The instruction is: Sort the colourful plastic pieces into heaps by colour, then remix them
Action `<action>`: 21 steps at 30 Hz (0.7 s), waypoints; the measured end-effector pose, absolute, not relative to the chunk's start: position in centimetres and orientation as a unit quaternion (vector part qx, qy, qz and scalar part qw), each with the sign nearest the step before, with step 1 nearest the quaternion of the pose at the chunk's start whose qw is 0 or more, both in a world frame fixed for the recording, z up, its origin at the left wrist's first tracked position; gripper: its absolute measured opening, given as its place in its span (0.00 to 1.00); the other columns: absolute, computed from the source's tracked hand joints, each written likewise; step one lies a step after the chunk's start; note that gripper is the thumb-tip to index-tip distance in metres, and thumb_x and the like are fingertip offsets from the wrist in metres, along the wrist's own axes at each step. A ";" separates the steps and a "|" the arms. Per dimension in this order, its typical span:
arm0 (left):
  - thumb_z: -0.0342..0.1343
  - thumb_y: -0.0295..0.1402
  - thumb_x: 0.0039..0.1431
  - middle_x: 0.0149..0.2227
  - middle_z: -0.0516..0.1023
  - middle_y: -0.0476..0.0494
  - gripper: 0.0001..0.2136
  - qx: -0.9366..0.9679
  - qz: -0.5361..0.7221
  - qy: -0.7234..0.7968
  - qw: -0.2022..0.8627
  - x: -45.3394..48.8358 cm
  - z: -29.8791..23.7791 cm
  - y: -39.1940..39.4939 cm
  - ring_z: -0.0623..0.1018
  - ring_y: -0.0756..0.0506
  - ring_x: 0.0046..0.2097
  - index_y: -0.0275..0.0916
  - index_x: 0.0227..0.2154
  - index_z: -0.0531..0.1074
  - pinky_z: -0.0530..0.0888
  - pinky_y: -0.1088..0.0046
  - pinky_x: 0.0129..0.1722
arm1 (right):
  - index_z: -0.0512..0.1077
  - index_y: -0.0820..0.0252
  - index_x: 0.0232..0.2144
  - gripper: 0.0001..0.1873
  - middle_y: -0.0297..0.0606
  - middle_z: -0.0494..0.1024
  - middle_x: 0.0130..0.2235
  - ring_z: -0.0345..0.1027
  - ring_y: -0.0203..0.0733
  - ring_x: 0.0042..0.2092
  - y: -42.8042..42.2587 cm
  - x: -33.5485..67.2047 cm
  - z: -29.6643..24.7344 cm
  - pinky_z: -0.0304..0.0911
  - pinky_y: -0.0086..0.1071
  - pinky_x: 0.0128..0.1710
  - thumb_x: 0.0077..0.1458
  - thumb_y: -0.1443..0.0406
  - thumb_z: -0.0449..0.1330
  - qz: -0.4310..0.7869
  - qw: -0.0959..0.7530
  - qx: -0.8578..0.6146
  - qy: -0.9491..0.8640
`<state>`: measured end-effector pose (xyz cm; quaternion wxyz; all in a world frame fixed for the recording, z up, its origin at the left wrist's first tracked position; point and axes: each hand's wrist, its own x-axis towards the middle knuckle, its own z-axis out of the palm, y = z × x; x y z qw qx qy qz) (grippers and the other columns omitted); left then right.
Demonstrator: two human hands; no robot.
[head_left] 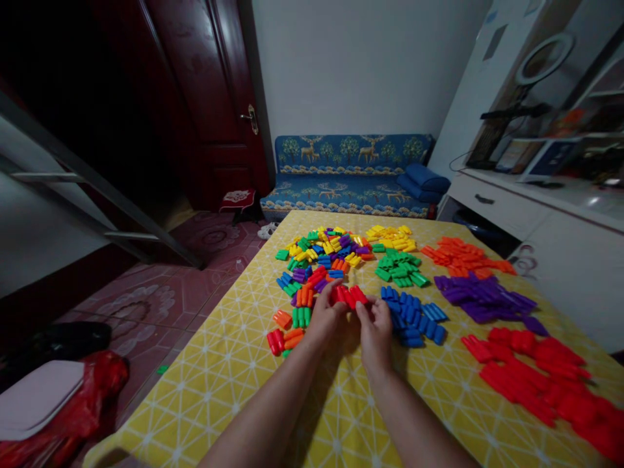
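My left hand (325, 318) and my right hand (375, 327) meet over the middle of a table with a yellow patterned cloth (219, 383). Both are closed round a small bunch of red plastic pieces (348, 296) held between them. Just beyond my hands lies a mixed pile of coloured pieces (319, 257). A blue pile (413, 317) sits right beside my right hand. A few loose orange, red and green pieces (287, 328) lie left of my left hand.
Sorted piles lie on the cloth: yellow (392, 238), green (400, 268), orange (463, 257), purple (482, 298), red (541, 377). A blue sofa (348, 182) stands behind the table, a white cabinet (536, 227) to the right, a red bag (73, 416) on the floor left.
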<state>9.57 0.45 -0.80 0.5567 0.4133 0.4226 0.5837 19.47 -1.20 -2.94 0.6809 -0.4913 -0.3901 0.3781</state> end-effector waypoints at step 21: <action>0.59 0.24 0.49 0.56 0.73 0.39 0.25 0.506 0.593 0.444 0.441 9.5 -2.6 -0.1 0.70 0.39 0.59 0.40 0.53 0.69 0.61 0.56 0.63 | 0.69 0.58 0.38 0.15 0.37 0.76 0.38 0.71 0.45 0.40 -1.6 19.4 -2.2 0.68 0.39 0.42 0.50 0.56 0.62 0.350 0.654 -0.507 -0.438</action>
